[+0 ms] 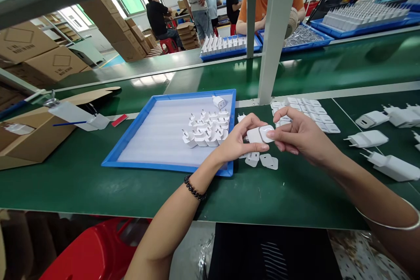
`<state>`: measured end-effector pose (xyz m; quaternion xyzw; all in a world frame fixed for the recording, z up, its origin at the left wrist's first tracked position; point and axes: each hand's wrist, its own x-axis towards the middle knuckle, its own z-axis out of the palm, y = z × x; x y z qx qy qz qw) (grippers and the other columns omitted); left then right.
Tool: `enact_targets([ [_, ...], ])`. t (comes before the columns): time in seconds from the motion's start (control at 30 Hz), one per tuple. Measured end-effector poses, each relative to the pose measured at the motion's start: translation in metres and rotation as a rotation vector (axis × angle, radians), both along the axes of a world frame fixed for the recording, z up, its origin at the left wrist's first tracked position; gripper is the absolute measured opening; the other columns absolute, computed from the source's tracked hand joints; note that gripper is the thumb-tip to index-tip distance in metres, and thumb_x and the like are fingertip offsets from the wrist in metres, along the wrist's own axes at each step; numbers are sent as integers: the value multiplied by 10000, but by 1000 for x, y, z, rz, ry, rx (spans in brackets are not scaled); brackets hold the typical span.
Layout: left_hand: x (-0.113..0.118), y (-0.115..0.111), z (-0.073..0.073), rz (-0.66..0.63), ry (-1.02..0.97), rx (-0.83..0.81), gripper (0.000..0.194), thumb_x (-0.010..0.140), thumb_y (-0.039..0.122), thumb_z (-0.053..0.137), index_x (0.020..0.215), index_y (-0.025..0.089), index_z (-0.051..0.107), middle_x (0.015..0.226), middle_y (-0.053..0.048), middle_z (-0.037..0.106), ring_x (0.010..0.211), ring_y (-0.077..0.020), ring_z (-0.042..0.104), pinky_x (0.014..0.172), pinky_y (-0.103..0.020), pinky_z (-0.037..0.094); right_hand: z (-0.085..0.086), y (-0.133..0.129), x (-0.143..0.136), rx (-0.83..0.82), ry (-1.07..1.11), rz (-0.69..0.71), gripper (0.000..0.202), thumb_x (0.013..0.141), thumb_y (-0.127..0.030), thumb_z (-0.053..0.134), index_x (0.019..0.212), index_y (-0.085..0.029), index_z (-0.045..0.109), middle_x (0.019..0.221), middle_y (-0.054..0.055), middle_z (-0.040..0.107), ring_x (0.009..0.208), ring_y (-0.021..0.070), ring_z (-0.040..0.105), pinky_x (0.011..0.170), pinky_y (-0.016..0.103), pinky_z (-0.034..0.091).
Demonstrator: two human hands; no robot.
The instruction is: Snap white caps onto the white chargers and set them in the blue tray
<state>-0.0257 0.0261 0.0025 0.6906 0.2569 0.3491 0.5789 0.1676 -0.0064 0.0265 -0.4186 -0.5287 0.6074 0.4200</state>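
Observation:
My left hand [233, 139] grips a white plug charger [253, 135] between thumb and fingers. At the charger's right end, my right hand [300, 133] pinches a small white rounded plate [266, 134] with thumb and fingertips. The plate lies against the charger's end face; whether it is fixed there I cannot tell. Below the hands, several loose white plates [269, 162] lie on the green table. Left of my hands, a blue-rimmed tray [131, 140] carries a group of white chargers [205, 133] with pins up, and a single charger [218, 102] lies in its far corner.
Rows of white plates [315, 111] lie behind my right hand. More chargers [369, 138] rest at the right. An open cardboard box [42, 140] stands left, near a red piece [119, 120]. A white post [274, 43] rises beyond; a co-worker in orange [244, 11] sits across.

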Motion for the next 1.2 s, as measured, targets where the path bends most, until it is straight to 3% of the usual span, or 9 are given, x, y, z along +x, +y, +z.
enact_targets([
  [0.4,0,0,-2,32,2,22,449,679,328,860,969,194,545,908,3,523,842,-128,524,733,-247,455,-5,0,-1,-85,73,11,478,714,-309,850,921,-235,425,472,-71,621,347,30,352,414,179,218],
  [0.83,-1,1,0,9,-11,26,406,693,283,847,947,192,544,929,1,532,842,-117,518,728,-230,452,-3,-3,-1,-36,45,7,423,755,-291,821,895,-236,426,479,-62,629,348,38,372,393,178,184],
  [1.2,-1,1,-1,-9,-15,-39,448,676,332,861,936,193,524,947,0,559,790,-105,535,739,-247,468,-3,-2,-2,7,14,-8,468,745,-374,837,886,-242,411,481,-61,632,344,49,375,390,184,225],
])
